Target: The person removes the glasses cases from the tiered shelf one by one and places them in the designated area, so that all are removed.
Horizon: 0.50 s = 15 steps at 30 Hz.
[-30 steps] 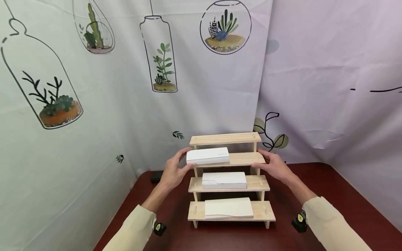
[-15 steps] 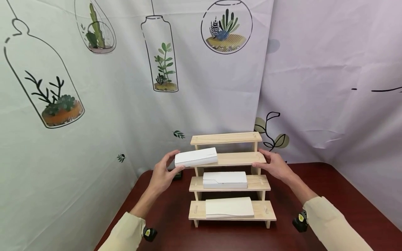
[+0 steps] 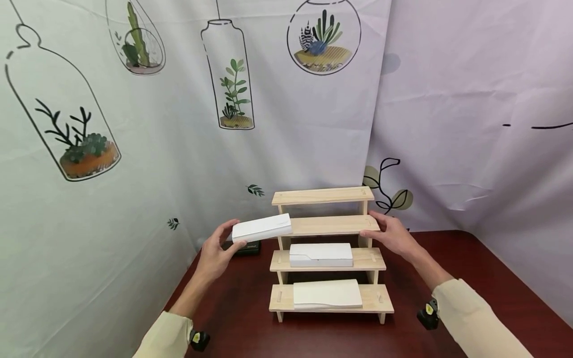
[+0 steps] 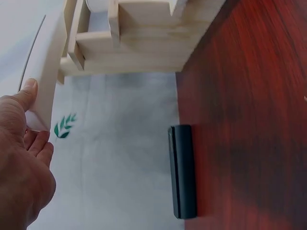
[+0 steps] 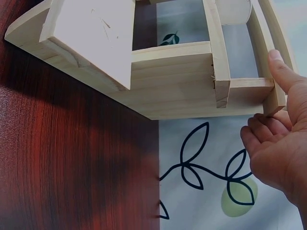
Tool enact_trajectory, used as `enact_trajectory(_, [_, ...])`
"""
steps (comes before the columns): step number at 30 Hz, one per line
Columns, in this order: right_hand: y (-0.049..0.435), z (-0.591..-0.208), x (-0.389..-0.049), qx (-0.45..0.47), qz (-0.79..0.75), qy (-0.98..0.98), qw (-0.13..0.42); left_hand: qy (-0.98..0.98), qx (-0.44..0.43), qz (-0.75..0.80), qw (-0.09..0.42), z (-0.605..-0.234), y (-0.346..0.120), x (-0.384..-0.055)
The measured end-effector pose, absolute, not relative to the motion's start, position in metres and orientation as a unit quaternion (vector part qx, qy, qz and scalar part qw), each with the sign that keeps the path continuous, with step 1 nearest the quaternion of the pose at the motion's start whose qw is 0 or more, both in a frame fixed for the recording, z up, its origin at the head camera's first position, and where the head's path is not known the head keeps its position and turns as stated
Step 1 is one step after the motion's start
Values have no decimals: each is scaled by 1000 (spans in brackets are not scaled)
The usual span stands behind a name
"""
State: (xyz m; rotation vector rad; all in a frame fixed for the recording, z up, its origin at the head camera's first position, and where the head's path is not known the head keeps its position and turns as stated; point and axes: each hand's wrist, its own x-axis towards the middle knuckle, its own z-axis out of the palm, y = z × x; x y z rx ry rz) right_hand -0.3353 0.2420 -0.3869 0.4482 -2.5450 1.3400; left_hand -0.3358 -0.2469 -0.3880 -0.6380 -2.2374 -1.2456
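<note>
My left hand (image 3: 214,253) pinches a long white glasses case (image 3: 261,227) by its left end, thumb at the front and fingers behind. The case tilts, left end lower; its right end overlaps the left end of a shelf, and I cannot tell if they touch. That shelf, second from the top of a stepped wooden display stand (image 3: 333,225), has its right end gripped by my right hand (image 3: 394,236). In the right wrist view the thumb lies on the shelf board (image 5: 274,98), fingers curled underneath. More white cases lie on the two lower shelves: one (image 3: 321,255) above another (image 3: 328,294).
A dark case (image 4: 182,171) lies on the red-brown table (image 3: 313,338) by the back curtain, left of the stand; my left hand partly hides it in the head view. The printed curtain (image 3: 268,159) hangs close behind the stand and along both sides.
My left hand has drawn the white glasses case leftward, off most of the second shelf from the top, and its left end has dipped. My right hand keeps its grip on the stand.
</note>
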Motion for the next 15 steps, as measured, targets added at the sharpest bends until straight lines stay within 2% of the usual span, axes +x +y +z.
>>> enact_trajectory(15, [243, -388, -336, 152, 462, -866, 115, -793, -229, -496, 272, -404, -275, -337])
